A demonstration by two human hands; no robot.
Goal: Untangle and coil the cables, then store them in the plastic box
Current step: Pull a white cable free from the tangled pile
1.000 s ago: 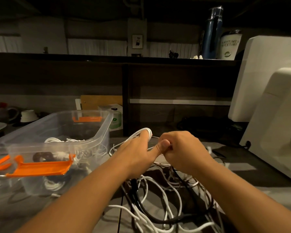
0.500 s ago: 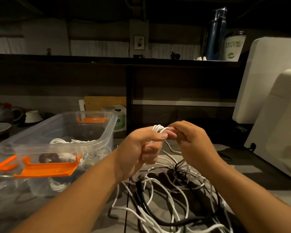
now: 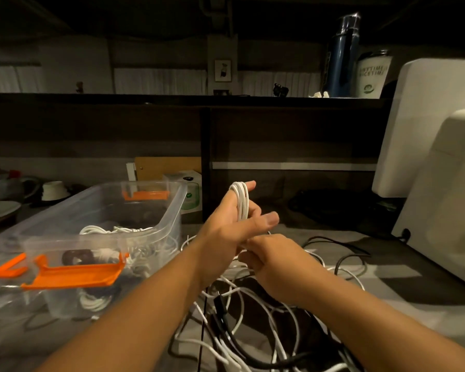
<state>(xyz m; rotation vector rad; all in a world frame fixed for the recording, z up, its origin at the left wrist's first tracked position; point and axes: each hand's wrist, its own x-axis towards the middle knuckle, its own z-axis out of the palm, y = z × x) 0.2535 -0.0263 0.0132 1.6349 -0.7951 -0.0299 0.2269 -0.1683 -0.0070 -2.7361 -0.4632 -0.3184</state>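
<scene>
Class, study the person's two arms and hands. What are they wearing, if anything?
The left hand and right hand are bare: no gloves, and no rings on the fingers that show. The left forearm and right forearm are bare too, with no sleeve, watch or bracelet up to the picture's edge. Dim light hides finer marks.

The left hand (image 3: 234, 224) is raised above the table (image 3: 403, 312) with its fingers nearly straight, and a white cable (image 3: 242, 202) is looped several times around them. Just below it, the right hand (image 3: 274, 261) pinches the same cable with curled fingers. Under both hands a tangle of white and black cables (image 3: 253, 318) lies spread on the table. To the left stands a clear plastic box (image 3: 176, 202) with orange latches (image 3: 73, 275) and coiled cables inside. A blue bottle (image 3: 342, 57) and a cup (image 3: 373, 76) stand on the shelf (image 3: 145, 99) behind.
</scene>
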